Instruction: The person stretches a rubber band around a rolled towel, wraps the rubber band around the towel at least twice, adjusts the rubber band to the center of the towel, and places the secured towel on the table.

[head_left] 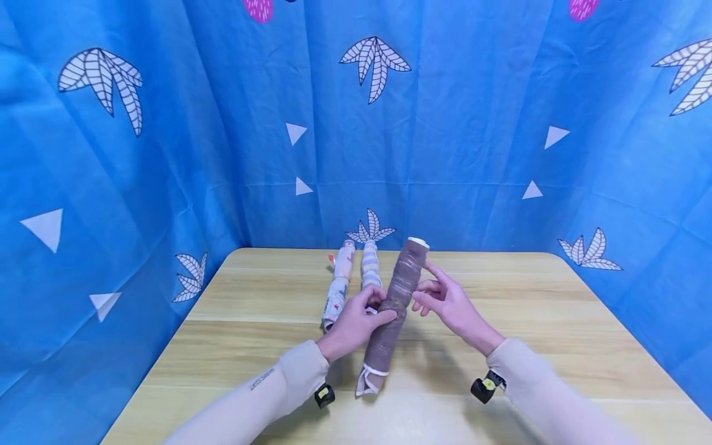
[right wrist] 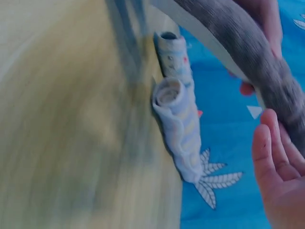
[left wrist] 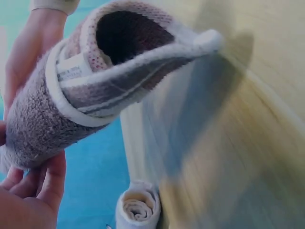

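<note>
A brown rolled towel (head_left: 404,281) with white edging is held at a slant above the table. My left hand (head_left: 354,319) grips it near the middle, thumb in front and fingers behind. On its other side my right hand (head_left: 457,309) rests fingertips lightly against the roll. The left wrist view looks at the towel's open lower end, where a white label (left wrist: 74,67) shows. In the right wrist view, the right hand's fingers (right wrist: 268,148) are fairly straight beside the towel.
Two more rolled towels lie side by side behind my left hand: a striped one (head_left: 370,266) and a pale patterned one (head_left: 337,290). They rest on the wooden table (head_left: 250,321). Blue curtains (head_left: 456,123) with leaf prints hang behind and at both sides.
</note>
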A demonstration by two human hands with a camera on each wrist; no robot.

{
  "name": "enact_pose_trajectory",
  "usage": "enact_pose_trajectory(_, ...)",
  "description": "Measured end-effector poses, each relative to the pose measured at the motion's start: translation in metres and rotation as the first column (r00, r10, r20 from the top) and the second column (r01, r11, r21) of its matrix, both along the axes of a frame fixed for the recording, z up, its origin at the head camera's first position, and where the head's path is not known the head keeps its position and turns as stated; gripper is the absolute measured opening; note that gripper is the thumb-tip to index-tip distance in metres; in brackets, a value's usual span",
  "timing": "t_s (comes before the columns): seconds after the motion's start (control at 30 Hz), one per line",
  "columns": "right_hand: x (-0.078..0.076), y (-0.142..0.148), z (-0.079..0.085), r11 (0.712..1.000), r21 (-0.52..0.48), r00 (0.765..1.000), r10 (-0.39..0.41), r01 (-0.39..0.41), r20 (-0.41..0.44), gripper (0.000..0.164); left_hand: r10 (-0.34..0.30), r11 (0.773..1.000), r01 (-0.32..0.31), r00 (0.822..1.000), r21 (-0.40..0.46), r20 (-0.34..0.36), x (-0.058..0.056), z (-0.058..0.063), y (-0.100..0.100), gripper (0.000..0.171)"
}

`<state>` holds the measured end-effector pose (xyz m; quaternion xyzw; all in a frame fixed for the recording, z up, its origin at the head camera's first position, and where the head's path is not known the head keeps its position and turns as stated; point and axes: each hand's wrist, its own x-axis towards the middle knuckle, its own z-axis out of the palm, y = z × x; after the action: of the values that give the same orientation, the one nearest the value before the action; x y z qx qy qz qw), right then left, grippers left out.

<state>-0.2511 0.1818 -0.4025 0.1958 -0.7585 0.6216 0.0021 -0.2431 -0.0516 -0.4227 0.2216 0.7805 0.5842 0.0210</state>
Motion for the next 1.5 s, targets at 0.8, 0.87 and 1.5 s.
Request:
enact_pose_trajectory(0.8,-0.04,-0.003,-0.022,0.978,0.096,0.964,-0.198,0.183,0.18,0.076,0.134,0.989,-0.13,0.989,-0.069,0.056,-0.03,-0.006,0.042,0.042)
enact_pose_trajectory(0.87,-0.05,-0.001,-0.026,0.978,0.109,0.962,-0.198,0.18,0.188,0.075,0.154,0.984,-0.151,0.988,-0.097,0.028,-0.03,-0.004,0.039,0.041)
enact_pose_trajectory(1.5,-0.116,0.013,-0.054,0.957,0.259,0.939,-0.205,0.132,0.277,0.07,0.143,0.93,-0.21,0.963,-0.303,-0.227,-0.017,-0.001,0.009,0.022)
